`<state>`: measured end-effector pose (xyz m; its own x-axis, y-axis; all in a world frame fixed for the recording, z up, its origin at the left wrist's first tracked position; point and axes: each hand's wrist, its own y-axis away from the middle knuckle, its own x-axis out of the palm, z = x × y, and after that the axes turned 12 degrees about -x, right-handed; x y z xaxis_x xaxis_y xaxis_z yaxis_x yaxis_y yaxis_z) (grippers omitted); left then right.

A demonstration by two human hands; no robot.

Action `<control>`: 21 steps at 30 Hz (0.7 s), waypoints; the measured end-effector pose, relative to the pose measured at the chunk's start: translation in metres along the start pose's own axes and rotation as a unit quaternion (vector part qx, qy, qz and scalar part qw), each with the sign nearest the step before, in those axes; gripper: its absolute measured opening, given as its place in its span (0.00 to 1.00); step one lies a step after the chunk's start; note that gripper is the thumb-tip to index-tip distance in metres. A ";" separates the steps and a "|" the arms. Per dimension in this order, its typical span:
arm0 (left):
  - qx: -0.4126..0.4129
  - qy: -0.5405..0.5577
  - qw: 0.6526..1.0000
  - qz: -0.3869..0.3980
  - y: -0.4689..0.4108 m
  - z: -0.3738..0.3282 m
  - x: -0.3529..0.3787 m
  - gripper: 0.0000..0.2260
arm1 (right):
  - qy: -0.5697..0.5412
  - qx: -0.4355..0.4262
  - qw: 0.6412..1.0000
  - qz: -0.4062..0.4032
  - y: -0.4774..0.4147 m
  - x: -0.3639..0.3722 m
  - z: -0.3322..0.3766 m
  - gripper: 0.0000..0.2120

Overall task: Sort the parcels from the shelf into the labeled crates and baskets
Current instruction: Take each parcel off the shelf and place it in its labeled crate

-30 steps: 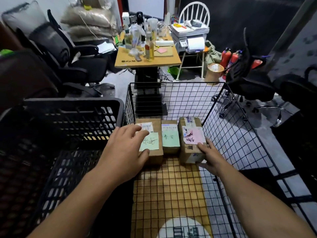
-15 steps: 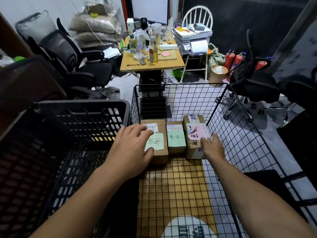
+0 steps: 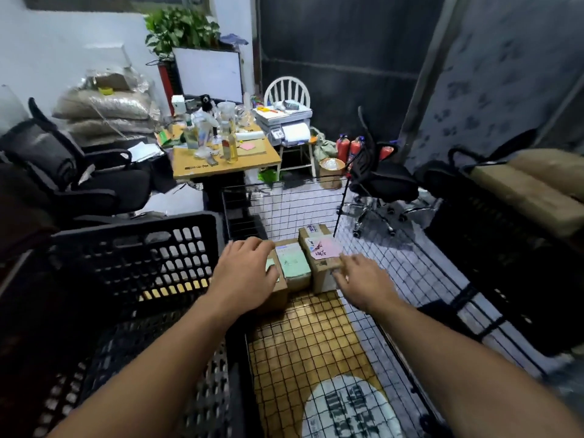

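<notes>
Three cardboard parcels stand side by side at the far end of a black wire basket (image 3: 392,248). My left hand (image 3: 245,273) lies flat, fingers spread, on the left parcel (image 3: 278,294) and hides most of its green note. The middle parcel (image 3: 295,263) shows a green note. The right parcel (image 3: 319,251) carries a pink note. My right hand (image 3: 363,279) is open at that parcel's near right corner, fingertips at its edge; the blur hides whether they touch. A yellow card with a white round label (image 3: 347,406) lies under the basket floor.
A black plastic crate (image 3: 132,263) stands directly left of the basket. Behind are a cluttered wooden table (image 3: 221,159), office chairs (image 3: 382,181), a white chair with a printer (image 3: 284,124) and red fire extinguishers (image 3: 343,148). Brown boxes (image 3: 534,191) sit at the right.
The camera has tilted up, so more of the room shows. My left hand stays flat on the left parcel. My right hand has loosened from the right parcel's side and spread open.
</notes>
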<state>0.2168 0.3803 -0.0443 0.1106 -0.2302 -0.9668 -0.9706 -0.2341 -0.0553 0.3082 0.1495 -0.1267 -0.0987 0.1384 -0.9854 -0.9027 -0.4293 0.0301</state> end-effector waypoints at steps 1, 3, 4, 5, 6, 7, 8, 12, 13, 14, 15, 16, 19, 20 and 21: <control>0.015 -0.002 1.000 -0.002 0.005 0.000 -0.003 0.22 | 0.016 -0.003 1.000 -0.001 0.011 -0.006 0.006 0.24; 0.044 -0.005 0.999 -0.001 0.015 0.000 -0.008 0.22 | 0.052 -0.003 0.999 -0.008 0.036 -0.019 0.018 0.26; 0.060 -0.004 0.998 0.005 0.021 0.001 -0.010 0.22 | 0.070 0.000 0.997 -0.012 0.050 -0.025 0.025 0.27; 0.078 -0.003 0.997 0.009 0.027 0.001 -0.013 0.23 | 0.085 0.006 0.996 -0.014 0.065 -0.032 0.032 0.28; 0.095 -0.001 0.995 0.011 0.035 0.001 -0.015 0.23 | 0.098 0.015 0.995 -0.014 0.081 -0.037 0.039 0.28; 0.113 0.000 0.994 0.010 0.042 0.001 -0.017 0.23 | 0.106 0.026 0.994 -0.016 0.097 -0.043 0.046 0.28; 0.131 0.001 0.991 0.009 0.050 0.001 -0.019 0.23 | 0.114 0.038 0.993 -0.019 0.113 -0.047 0.053 0.28; 0.197 0.018 0.980 0.020 0.084 -0.006 -0.024 0.23 | 0.139 0.083 0.986 -0.049 0.180 -0.058 0.077 0.28; 0.213 0.022 0.977 0.024 0.093 -0.010 -0.025 0.23 | 0.138 0.098 0.984 -0.055 0.196 -0.061 0.082 0.28; 0.228 0.023 0.973 0.025 0.102 -0.015 -0.026 0.24 | 0.137 0.112 0.982 -0.064 0.212 -0.063 0.085 0.28; 0.243 0.026 0.969 0.024 0.110 -0.021 -0.027 0.24 | 0.136 0.126 0.980 -0.073 0.227 -0.065 0.088 0.28; 0.260 0.032 0.965 0.023 0.117 -0.026 -0.027 0.24 | 0.134 0.141 0.977 -0.083 0.242 -0.066 0.091 0.28; 0.315 0.057 0.947 0.021 0.137 -0.046 -0.027 0.23 | 0.130 0.191 0.967 -0.109 0.291 -0.067 0.097 0.27; 0.330 0.063 0.942 0.024 0.144 -0.055 -0.027 0.23 | 0.132 0.207 0.963 -0.112 0.308 -0.066 0.097 0.27; 0.346 0.068 0.935 0.028 0.153 -0.064 -0.026 0.23 | 0.135 0.223 0.959 -0.113 0.325 -0.065 0.098 0.26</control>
<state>0.0794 0.2903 -0.0113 0.0364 -0.3538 -0.9346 -0.8766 0.4377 -0.1999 -0.0195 0.0883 -0.0369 0.1789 -0.0780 -0.9808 -0.9834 0.0173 -0.1807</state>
